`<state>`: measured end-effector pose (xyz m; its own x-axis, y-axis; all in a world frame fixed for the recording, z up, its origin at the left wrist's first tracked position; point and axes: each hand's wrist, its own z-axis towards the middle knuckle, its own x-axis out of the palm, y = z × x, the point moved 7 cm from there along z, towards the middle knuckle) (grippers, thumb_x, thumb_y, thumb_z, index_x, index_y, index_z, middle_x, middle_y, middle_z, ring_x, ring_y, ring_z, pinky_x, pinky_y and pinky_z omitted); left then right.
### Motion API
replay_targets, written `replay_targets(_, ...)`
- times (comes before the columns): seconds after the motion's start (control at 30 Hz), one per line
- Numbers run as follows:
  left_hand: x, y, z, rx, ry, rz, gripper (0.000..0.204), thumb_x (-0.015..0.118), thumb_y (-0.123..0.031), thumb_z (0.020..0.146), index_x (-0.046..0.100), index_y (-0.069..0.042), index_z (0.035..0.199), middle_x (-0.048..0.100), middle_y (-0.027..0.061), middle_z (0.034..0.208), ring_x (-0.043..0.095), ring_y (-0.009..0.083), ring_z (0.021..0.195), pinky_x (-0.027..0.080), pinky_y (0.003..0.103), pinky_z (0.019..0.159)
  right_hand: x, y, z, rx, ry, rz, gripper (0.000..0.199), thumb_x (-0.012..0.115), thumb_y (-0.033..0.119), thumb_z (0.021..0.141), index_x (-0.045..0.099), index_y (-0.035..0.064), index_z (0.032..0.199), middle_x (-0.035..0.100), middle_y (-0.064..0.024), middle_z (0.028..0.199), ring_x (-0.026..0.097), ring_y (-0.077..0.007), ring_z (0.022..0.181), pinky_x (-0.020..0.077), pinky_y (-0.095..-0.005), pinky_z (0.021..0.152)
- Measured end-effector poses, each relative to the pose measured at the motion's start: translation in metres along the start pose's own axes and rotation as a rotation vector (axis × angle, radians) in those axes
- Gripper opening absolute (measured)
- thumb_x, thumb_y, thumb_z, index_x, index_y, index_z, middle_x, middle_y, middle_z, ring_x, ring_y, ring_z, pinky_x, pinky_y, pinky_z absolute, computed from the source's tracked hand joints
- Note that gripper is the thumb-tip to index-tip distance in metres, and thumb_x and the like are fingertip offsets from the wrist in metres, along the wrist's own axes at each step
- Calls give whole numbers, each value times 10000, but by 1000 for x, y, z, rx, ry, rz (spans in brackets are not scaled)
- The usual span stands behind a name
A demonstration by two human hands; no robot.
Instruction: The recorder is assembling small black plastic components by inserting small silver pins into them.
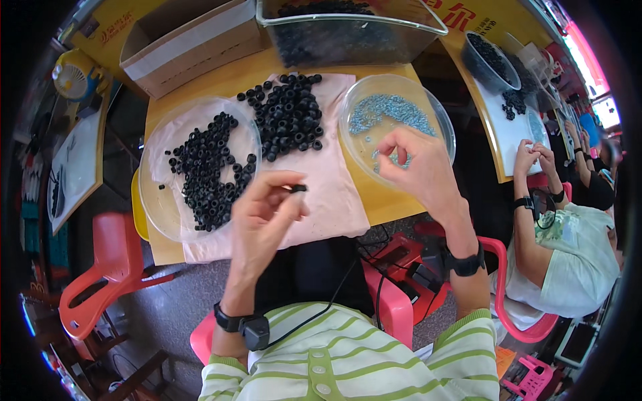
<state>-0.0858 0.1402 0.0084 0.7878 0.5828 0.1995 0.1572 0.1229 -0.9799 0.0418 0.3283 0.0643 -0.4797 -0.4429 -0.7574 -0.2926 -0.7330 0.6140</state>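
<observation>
My left hand [264, 210] is closed in a pinch on a small black ring-like piece [299, 188], held above the pale pink cloth [328, 207]. Over the right-hand round clear tub [441, 120], my right hand [421, 164] has its thumb and fingertips pressed together. Whatever may be between them is too small to make out. Tiny blue-grey parts [388, 110] lie spread inside that tub. A pile of black ring-like pieces [291, 117] rests on the cloth, and more black pieces [207, 167] fill the wide clear lid-like tray [150, 190] at the left.
At the table's back stand a cardboard box [194, 53] and a big clear bin [361, 30] of dark pieces. A red chair [110, 267] is to the left. A person in a pale shirt [562, 260] works at another table on the right. A cable [321, 301] runs across my lap.
</observation>
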Motion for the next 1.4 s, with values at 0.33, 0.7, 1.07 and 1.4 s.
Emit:
replay_targets(0.33, 13, 8, -8, 253, -14, 494, 268, 721, 28, 787, 701, -56, 1040, 630, 53, 941, 618, 110, 752, 482, 235, 604, 65, 31, -13, 71, 238, 315, 115, 666, 99, 777, 643, 12, 849, 609, -60, 688, 542, -93, 572, 445, -253, 536)
replay_targets(0.7, -2, 21, -3, 235, -80, 367, 149, 675, 52, 835, 669, 14, 979, 609, 66, 962, 617, 115, 801, 501, 222, 695, 48, 38, 5, 1, 154, 239, 186, 662, 105, 831, 675, 21, 996, 657, -22, 846, 545, -55, 684, 466, -225, 619)
replay_targets(1.07, -7, 31, -2, 155, -112, 137, 94, 654, -19, 892, 656, 42, 962, 600, 43, 889, 594, 83, 710, 479, 204, 638, -43, 92, 17, -148, -334, 488, 184, 611, 99, 904, 640, 35, 1073, 643, -24, 869, 533, -73, 669, 442, -219, 614)
replay_targets(1.4, -13, 41, 1, 211, -154, 248, 113, 655, -33, 894, 667, 2, 1001, 599, -19, 873, 534, 33, 683, 434, 179, 592, 118, 17, -32, 294, 100, 854, 224, 588, 214, 967, 641, 6, 1034, 609, 2, 750, 523, -33, 570, 438, -189, 494)
